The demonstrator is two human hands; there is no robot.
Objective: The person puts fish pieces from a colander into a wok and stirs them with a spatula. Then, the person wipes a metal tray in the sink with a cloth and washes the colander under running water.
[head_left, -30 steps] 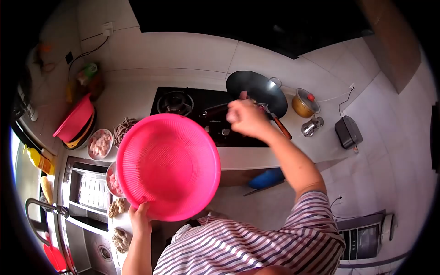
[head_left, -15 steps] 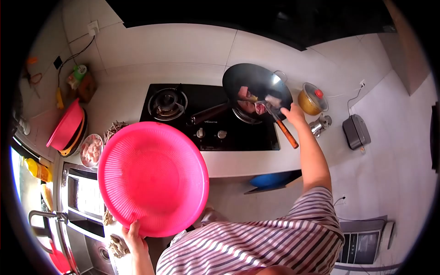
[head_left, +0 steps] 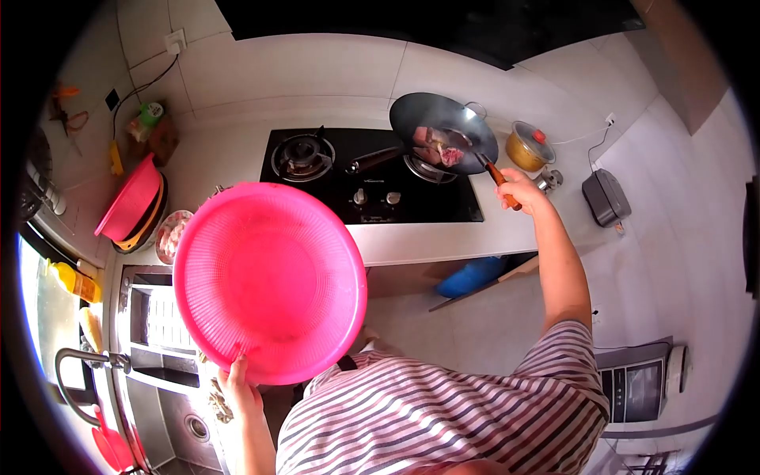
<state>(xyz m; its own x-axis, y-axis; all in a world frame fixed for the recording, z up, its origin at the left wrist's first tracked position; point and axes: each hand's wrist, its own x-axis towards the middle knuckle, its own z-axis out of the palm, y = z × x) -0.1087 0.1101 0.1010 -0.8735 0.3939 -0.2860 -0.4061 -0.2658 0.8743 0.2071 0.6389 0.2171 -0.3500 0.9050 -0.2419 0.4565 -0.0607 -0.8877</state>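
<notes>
My left hand (head_left: 241, 389) grips the near rim of a pink plastic basket (head_left: 269, 277), tilted so that its inside faces up at me; no food shows in it. Away to the right, my right hand (head_left: 518, 191) is closed round the wooden handle of a spatula (head_left: 497, 174). The spatula's blade is down in a dark wok (head_left: 423, 111), among chunks of raw meat (head_left: 435, 146). That wok sits on the right burner of the black gas stove (head_left: 332, 190), its own dark handle pointing left.
A lidded amber pot (head_left: 529, 146) stands right of the wok. At the left are a bowl of pale meat pieces (head_left: 170, 237), another pink basin (head_left: 131, 202) and the sink (head_left: 170, 412) with its tap (head_left: 71, 356). The range hood (head_left: 443, 24) overhangs the stove.
My right hand has moved from beside the wok's rim onto the spatula's handle and closed round it. The meat sits closer together in the wok. My left hand still holds the basket.
</notes>
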